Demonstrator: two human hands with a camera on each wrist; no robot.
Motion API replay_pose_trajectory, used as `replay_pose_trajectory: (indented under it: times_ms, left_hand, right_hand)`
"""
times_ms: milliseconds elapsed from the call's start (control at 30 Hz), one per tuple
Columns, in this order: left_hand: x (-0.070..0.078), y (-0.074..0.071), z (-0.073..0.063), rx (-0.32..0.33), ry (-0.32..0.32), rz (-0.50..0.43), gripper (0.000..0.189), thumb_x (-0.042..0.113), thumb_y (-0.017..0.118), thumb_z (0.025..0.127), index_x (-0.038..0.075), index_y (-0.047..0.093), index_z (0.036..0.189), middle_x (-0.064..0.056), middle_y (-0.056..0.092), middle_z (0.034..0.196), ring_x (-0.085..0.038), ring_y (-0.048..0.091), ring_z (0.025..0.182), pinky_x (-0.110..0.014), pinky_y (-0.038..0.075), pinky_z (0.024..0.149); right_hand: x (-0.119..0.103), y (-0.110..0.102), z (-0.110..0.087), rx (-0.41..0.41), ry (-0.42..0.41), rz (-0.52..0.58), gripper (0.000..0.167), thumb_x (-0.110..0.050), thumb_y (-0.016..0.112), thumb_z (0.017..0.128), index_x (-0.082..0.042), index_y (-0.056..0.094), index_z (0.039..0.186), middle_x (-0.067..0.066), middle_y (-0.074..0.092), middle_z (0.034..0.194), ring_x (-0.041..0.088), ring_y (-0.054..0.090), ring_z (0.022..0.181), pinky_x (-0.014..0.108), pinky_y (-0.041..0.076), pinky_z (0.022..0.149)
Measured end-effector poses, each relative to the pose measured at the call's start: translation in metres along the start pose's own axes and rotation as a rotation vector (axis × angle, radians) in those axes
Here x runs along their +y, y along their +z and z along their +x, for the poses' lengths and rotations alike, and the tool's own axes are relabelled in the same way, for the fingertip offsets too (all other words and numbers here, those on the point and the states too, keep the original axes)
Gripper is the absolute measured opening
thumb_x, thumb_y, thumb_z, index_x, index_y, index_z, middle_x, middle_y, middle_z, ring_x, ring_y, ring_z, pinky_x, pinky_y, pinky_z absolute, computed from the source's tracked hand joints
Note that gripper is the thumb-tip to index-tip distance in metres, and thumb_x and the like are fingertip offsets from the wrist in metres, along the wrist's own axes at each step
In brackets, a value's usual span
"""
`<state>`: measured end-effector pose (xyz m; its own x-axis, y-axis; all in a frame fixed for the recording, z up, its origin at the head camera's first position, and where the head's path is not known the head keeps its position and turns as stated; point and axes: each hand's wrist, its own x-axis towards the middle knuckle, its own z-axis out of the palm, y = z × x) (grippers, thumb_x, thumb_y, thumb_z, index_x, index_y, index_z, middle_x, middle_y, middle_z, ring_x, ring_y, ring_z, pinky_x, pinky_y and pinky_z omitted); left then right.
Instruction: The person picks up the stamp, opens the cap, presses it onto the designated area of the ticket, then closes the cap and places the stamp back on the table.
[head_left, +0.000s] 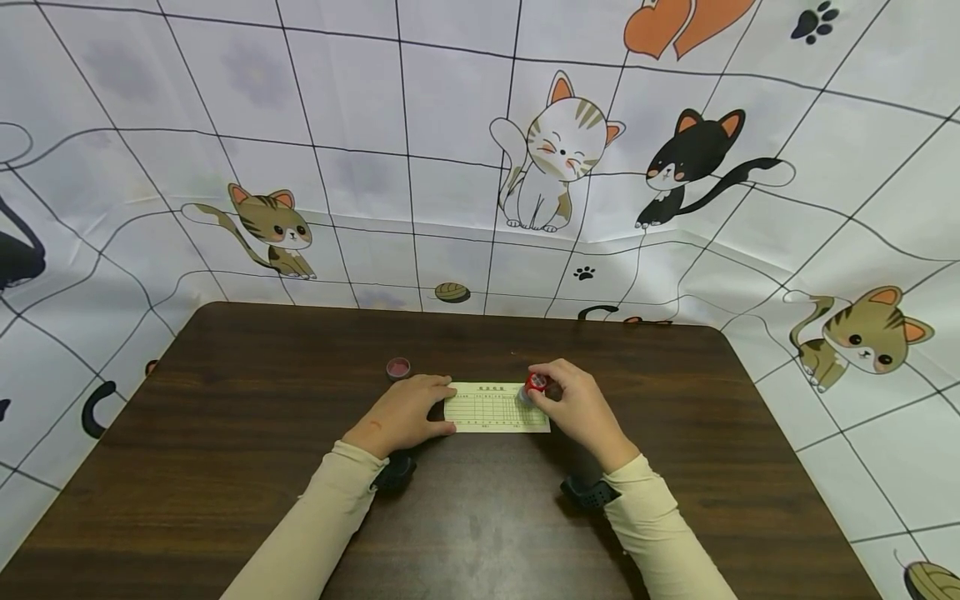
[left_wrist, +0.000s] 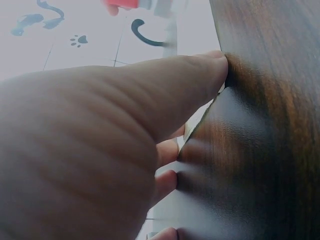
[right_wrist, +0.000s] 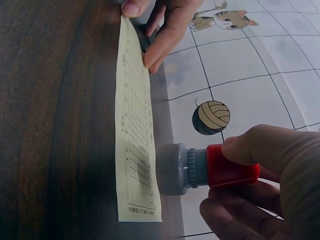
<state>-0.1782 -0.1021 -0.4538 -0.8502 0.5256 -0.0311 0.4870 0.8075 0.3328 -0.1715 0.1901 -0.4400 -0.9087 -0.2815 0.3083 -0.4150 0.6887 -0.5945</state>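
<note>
A pale yellow paper slip with a printed grid [head_left: 487, 408] lies on the dark wooden table. At its left end my left hand [head_left: 408, 412] rests, thumb and fingertips pressing the slip's edge. My right hand [head_left: 581, 408] pinches a round stamp [right_wrist: 232, 165] by its red handle, thumb on one side and fingers on the other. The stamp's grey base [right_wrist: 172, 169] stands close over the slip's right part, face toward the paper. In the left wrist view, my left thumb [left_wrist: 200, 72] lies on the slip's corner.
A small round dish with dark red inside [head_left: 398, 368] sits on the table just beyond my left hand. Behind the table [head_left: 225, 467] hangs a white sheet [head_left: 360, 183] with cat drawings and grid lines. Both wrists wear dark straps under cream sleeves.
</note>
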Motion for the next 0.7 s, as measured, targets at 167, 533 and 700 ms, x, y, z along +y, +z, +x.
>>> replay_pose_trajectory:
  times_ms: [167, 533, 700]
  left_hand:
    - [0.0000, 0.0000, 0.0000, 0.001, 0.004, -0.001, 0.064, 0.045, 0.078, 0.093, 0.011, 0.062, 0.144, -0.011, 0.051, 0.156, -0.031, 0.045, 0.145, -0.050, 0.035, 0.120]
    - [0.0008, -0.0006, -0.0009, 0.002, 0.005, -0.014, 0.063, 0.043, 0.078, 0.093, 0.009, 0.062, 0.144, -0.012, 0.050, 0.156, -0.033, 0.044, 0.145, -0.051, 0.034, 0.120]
    - [0.0009, -0.0008, -0.0010, 0.004, 0.007, -0.018, 0.063, 0.042, 0.078, 0.093, 0.009, 0.063, 0.143, -0.012, 0.051, 0.155, -0.033, 0.045, 0.145, -0.051, 0.035, 0.120]
  right_hand:
    - [-0.0039, -0.0002, -0.0017, -0.028, 0.007, -0.019, 0.032, -0.008, 0.078, 0.092, -0.002, 0.074, 0.123, 0.002, 0.069, 0.101, 0.025, 0.063, 0.081, 0.030, 0.051, 0.068]
    - [-0.0039, 0.0030, -0.0021, -0.039, -0.004, -0.030, 0.030, -0.007, 0.079, 0.091, -0.002, 0.074, 0.121, 0.001, 0.066, 0.096, 0.025, 0.059, 0.078, 0.026, 0.044, 0.064]
    - [-0.0036, 0.0047, -0.0021, -0.053, -0.001, -0.042, 0.032, -0.010, 0.079, 0.092, -0.003, 0.073, 0.122, 0.000, 0.064, 0.096, 0.024, 0.058, 0.077, 0.026, 0.043, 0.064]
